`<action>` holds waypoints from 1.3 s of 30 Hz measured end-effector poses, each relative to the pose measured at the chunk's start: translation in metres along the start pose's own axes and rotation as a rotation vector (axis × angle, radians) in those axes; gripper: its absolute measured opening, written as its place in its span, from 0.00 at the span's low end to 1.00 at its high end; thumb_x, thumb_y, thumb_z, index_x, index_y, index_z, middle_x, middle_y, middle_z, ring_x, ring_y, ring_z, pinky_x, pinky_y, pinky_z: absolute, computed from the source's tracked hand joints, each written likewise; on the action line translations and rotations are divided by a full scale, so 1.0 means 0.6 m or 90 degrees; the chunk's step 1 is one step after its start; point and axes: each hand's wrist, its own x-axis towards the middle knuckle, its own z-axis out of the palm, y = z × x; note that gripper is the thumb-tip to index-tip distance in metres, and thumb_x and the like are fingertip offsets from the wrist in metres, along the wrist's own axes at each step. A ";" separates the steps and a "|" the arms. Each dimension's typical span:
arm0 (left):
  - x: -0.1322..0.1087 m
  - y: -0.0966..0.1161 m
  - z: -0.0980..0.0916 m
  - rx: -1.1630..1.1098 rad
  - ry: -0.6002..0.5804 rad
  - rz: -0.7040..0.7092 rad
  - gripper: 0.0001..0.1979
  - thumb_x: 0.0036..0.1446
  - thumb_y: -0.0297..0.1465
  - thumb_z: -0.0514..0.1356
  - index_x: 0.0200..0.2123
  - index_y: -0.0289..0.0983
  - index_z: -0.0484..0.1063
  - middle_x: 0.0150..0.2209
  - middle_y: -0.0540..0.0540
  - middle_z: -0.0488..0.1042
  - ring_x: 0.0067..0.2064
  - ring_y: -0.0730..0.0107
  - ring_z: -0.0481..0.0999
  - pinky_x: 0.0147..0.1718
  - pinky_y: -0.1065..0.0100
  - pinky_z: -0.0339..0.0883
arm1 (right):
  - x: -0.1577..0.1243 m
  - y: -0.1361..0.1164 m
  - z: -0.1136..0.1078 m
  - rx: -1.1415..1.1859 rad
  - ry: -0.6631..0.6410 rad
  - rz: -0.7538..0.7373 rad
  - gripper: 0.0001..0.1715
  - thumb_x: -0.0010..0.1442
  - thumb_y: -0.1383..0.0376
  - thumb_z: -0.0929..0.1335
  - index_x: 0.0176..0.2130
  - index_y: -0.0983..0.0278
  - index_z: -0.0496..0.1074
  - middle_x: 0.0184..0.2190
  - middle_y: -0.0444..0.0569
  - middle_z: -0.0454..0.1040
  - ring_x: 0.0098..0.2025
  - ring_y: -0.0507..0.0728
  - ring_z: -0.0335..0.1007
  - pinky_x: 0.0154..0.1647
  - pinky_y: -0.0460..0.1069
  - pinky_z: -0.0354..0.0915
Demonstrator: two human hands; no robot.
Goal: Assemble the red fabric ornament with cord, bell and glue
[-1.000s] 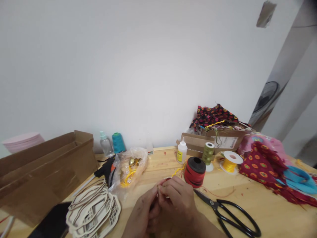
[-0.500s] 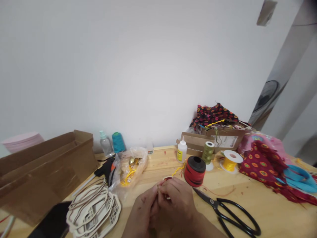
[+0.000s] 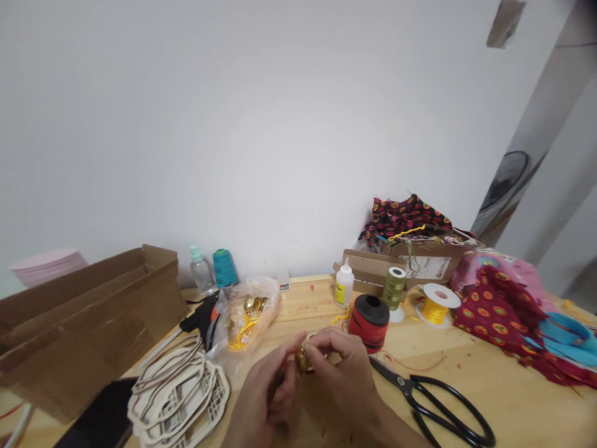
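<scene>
My left hand (image 3: 268, 389) and my right hand (image 3: 342, 373) meet low in the middle of the wooden table (image 3: 466, 379). Both pinch a small gold bead-like piece (image 3: 302, 361) between their fingertips. A thin yellow cord (image 3: 339, 318) runs from the hands toward the red ribbon spool (image 3: 369, 322) just beyond my right hand. Black scissors (image 3: 429, 398) lie to the right of that hand.
An open cardboard box (image 3: 84, 323) and a stack of wooden cut-out frames (image 3: 177, 392) lie left, beside a glue gun (image 3: 201, 317) and a plastic bag of gold trinkets (image 3: 245, 314). A glue bottle (image 3: 344, 284), green spool (image 3: 394, 287), yellow spool (image 3: 436, 305) and patterned fabric (image 3: 499, 311) sit at right.
My fingers have parted a little and turned, so the gold piece now shows between the two hands. The view has shifted slightly.
</scene>
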 end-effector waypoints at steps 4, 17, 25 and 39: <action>0.000 0.014 -0.008 0.050 0.006 0.067 0.19 0.52 0.35 0.52 0.46 0.34 0.65 0.14 0.59 0.52 0.16 0.82 0.43 0.14 0.76 0.35 | 0.006 -0.004 -0.010 0.021 -0.023 0.031 0.08 0.50 0.70 0.66 0.21 0.65 0.71 0.18 0.43 0.70 0.22 0.49 0.64 0.24 0.43 0.60; -0.013 0.018 -0.003 0.216 0.005 0.106 0.29 0.50 0.40 0.51 0.55 0.34 0.55 0.12 0.57 0.59 0.16 0.79 0.47 0.16 0.74 0.35 | -0.002 0.008 -0.005 -0.152 -0.044 -0.066 0.05 0.49 0.70 0.67 0.23 0.63 0.70 0.22 0.44 0.71 0.27 0.52 0.64 0.29 0.47 0.59; -0.008 0.011 -0.003 0.259 0.036 0.119 0.28 0.50 0.39 0.52 0.53 0.32 0.57 0.13 0.57 0.58 0.16 0.79 0.50 0.17 0.73 0.36 | -0.004 0.005 -0.004 -0.187 -0.039 -0.090 0.08 0.50 0.68 0.66 0.21 0.62 0.69 0.20 0.42 0.70 0.26 0.51 0.62 0.29 0.47 0.57; 0.008 0.010 -0.016 0.352 0.042 0.150 0.19 0.49 0.40 0.56 0.40 0.33 0.72 0.15 0.55 0.60 0.19 0.77 0.56 0.20 0.75 0.50 | -0.004 0.007 -0.007 -0.222 -0.029 -0.105 0.07 0.50 0.69 0.66 0.22 0.62 0.69 0.19 0.43 0.69 0.25 0.52 0.61 0.28 0.46 0.56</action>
